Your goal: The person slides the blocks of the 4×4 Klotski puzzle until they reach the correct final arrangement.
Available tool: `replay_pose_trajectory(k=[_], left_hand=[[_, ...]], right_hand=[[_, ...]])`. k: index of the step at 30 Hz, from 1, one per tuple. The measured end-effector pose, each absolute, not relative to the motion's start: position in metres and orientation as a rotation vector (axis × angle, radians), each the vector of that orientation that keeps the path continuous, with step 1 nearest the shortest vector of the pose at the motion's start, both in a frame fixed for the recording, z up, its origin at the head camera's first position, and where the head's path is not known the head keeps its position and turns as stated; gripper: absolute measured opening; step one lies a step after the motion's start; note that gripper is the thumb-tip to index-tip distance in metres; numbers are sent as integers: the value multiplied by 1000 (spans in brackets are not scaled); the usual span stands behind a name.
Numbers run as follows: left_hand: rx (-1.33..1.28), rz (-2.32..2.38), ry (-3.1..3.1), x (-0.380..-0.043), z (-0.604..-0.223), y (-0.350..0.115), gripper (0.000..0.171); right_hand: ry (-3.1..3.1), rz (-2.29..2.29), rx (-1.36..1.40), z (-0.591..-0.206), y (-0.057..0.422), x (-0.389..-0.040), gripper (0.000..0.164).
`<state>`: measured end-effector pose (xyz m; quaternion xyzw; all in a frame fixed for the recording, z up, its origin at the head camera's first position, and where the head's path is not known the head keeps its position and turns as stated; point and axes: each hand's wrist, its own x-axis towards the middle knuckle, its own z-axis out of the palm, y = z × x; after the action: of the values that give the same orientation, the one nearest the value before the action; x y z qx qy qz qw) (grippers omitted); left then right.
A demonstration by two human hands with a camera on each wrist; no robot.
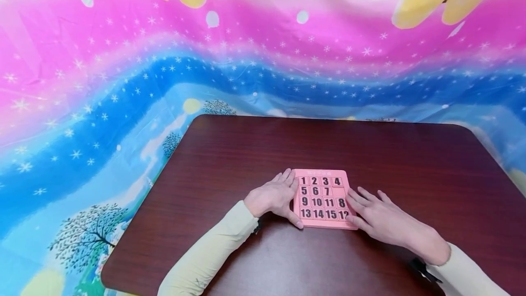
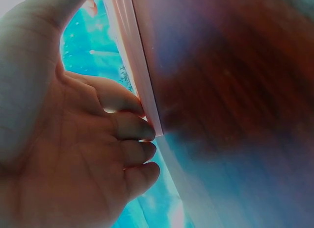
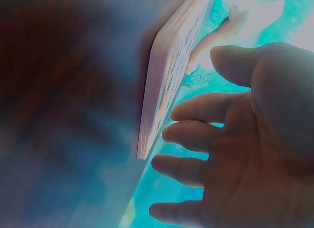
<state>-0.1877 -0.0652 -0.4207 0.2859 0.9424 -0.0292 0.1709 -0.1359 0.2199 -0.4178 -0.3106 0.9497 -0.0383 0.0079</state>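
A pink sliding number puzzle (image 1: 324,223) lies flat on the dark wooden table. Its gap is at the right end of the second row, beside tile 7, with tile 8 just below it. Along the puzzle's left edge rests my left hand (image 1: 276,195), fingers extended, thumb by the near left corner. My right hand (image 1: 384,217) is at the right edge, its thumb beside tile 12, partly covering it. In the right wrist view its fingers (image 3: 189,170) are nearly straight and spread. The left wrist view shows the left fingertips (image 2: 147,152) against or close to the puzzle's side (image 2: 142,76).
The brown table (image 1: 246,150) has rounded corners and extends around the puzzle on all sides. A patterned pink and blue cloth (image 1: 263,58) hangs behind it and down its left side.
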Motion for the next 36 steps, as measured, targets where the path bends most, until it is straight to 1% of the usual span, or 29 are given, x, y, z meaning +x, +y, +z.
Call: replay_pose_trajectory(k=[6,16,21,36], left_hand=[[809,-84,2668,-189,-422,-64,133],[815,-60,2677,-189,-422,-64,133],[814,-60,2669,-189,-422,-64,133],[806,-52,2653,-189,-420,-63,132]], right_hand=[[2955,-123,-974,-419,218,-125,56],[2961,-84,-970,-424,215,-119,54],[2972,-30,-975,-424,213,-123,52],[2966,-22,-937,-426,211,-147,53]])
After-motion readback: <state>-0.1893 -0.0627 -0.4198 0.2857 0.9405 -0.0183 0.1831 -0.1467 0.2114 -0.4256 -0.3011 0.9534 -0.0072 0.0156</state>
